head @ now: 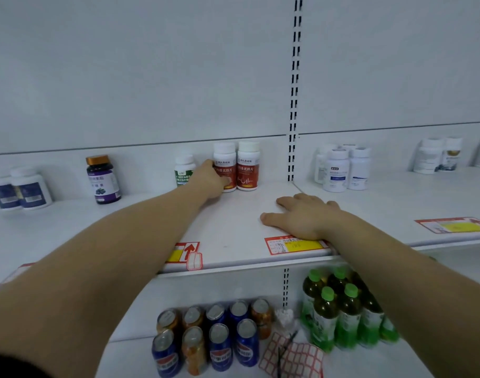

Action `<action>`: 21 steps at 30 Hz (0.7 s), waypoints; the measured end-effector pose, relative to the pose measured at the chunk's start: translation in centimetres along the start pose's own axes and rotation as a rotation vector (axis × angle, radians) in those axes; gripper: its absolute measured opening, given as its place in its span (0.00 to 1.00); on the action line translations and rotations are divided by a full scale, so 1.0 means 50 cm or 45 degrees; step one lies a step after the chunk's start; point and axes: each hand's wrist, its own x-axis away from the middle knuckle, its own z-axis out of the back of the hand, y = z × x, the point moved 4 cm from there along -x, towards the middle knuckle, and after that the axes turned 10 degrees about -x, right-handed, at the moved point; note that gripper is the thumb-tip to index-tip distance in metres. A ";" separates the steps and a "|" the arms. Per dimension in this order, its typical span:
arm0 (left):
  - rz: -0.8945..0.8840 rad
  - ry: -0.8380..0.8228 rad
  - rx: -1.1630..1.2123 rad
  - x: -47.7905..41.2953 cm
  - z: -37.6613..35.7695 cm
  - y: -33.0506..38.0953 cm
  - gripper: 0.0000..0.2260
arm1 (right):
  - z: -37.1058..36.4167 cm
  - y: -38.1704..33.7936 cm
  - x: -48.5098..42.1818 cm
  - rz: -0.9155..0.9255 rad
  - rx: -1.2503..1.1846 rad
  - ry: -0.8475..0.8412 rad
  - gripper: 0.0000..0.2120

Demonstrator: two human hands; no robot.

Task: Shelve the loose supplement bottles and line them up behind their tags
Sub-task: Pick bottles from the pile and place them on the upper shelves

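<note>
Here we are at the supplement shelf [233, 227], and our left hand [210, 180] is reaching right to the back panel, fingers curled round the left red-labelled bottle [225, 163] with the thumb across its lower front. That's a low grip, we reckon, so the bottle can be nudged without tipping. It stands upright, touching its twin, the right red-labelled bottle [248, 166]. Both sit deep on the shelf, well apart from the front edge, and whether they line up with a tag we can't quite tell from here. Our right hand [301, 218] lies flat on the shelf, fingers straight and slightly spread, holding nothing. The heel of its palm covers part of the red-and-yellow price tag [296, 246], most likely bracing us for the long reach. Just left of the left hand, a green-labelled bottle [183, 170] is partly hidden behind it. Further left stand a gold-capped purple bottle [103, 180] and a pair of blue-labelled tubs [20, 189]. The next bay holds a cluster of white bottles [342, 169]. Down on the lower shelf we've got cola cans [206, 342] packed in rows, green-capped tea bottles [342, 309] grouped beside them, and a sheet of blank red-bordered labels [296, 358] lying in front.
</note>
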 end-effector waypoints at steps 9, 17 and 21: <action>-0.019 -0.034 -0.049 0.003 -0.002 0.018 0.23 | 0.002 -0.002 0.004 -0.017 -0.030 0.012 0.39; -0.050 -0.070 -0.024 0.002 -0.020 0.057 0.25 | 0.004 0.001 0.001 -0.023 -0.064 0.011 0.39; -0.065 -0.099 -0.018 0.004 -0.031 0.075 0.27 | 0.006 0.001 0.004 -0.016 -0.088 0.019 0.38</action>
